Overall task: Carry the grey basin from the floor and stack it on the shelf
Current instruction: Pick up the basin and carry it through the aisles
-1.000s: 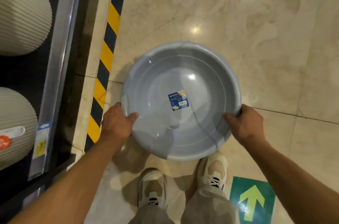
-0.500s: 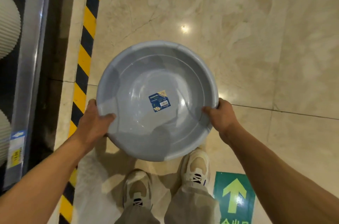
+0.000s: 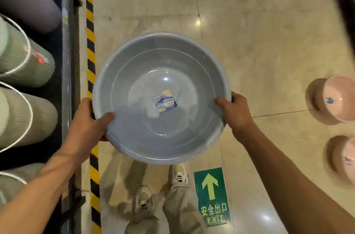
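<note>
while gripped at both rims, grey basin (image 3: 161, 97) mouth-up, level

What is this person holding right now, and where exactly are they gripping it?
The grey basin, held by its rim: the left hand grips the left edge, the right hand the right edge, thumbs hooked inside.

**Colours and patterns**

Basin (image 3: 161, 97): plain grey, small blue/white/yellow sticker (image 3: 164, 101) at centre. Floor (image 3: 249, 41): glossy beige marble, faint veining. Tape (image 3: 90, 57) along floor's left edge: yellow/black diagonal stripes. Floor sign (image 3: 211, 196): green, pale yellow-green arrow and lettering. Two bowls (image 3: 334, 97) at floor's right edge: pink, blue sticker on upper one. Shelf (image 3: 66, 72): dark, ribbed buckets (image 3: 23, 116) in grey-green and beige, white handles. Shoes (image 3: 179, 173): cream with black marks. Trousers (image 3: 180, 208): beige.
</note>
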Available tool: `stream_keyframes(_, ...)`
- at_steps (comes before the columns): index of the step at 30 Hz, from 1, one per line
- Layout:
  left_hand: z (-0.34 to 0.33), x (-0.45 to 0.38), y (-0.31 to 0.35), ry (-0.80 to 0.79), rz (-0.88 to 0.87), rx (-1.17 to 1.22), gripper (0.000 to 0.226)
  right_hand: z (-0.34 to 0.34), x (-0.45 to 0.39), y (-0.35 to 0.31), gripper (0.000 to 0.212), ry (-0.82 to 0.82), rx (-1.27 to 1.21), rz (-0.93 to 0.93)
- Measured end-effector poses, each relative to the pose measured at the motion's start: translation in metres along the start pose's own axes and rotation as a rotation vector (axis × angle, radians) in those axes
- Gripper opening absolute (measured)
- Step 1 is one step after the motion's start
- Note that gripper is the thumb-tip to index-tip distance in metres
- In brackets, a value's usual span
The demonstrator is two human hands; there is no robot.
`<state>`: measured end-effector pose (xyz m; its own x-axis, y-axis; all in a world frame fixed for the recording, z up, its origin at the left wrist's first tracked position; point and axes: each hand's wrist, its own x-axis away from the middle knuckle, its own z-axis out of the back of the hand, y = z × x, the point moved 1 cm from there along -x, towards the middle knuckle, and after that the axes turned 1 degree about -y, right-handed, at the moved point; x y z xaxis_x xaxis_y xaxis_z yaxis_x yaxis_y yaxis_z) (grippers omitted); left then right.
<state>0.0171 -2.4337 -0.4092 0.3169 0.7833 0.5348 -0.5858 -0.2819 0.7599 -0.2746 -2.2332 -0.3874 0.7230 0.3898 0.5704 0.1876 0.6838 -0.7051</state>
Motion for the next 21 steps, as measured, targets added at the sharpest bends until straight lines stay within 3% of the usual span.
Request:
stream_keyframes(6, 0.041, 0.12, 0.204, 0.116, -0.29, 0.036, 0.027, 0.134, 0.132, -0.134, 0.017, 0.136, -0.227, 0.218)
stream_keyframes(10, 0.057, 0.205, 0.298, 0.041, -0.391, 0.188, 0.028, 0.213, 0.225, -0.187, 0.017, 0.237, -0.385, 0.298)
stream_keyframes(13, 0.057, 0.261, 0.351, -0.004, -0.449, 0.263, 0.023, 0.265, 0.282, -0.207, 0.012, 0.323, -0.491, 0.302)
stream_keyframes(17, 0.045, 0.321, 0.395, -0.082, -0.491, 0.231, 0.018, 0.323, 0.341, -0.206, 0.028, 0.358, -0.536, 0.294)
stream_keyframes(21, 0.013, 0.359, 0.422, -0.146, -0.513, 0.256, 0.008, 0.374, 0.38, -0.188, 0.026, 0.387, -0.618, 0.313)
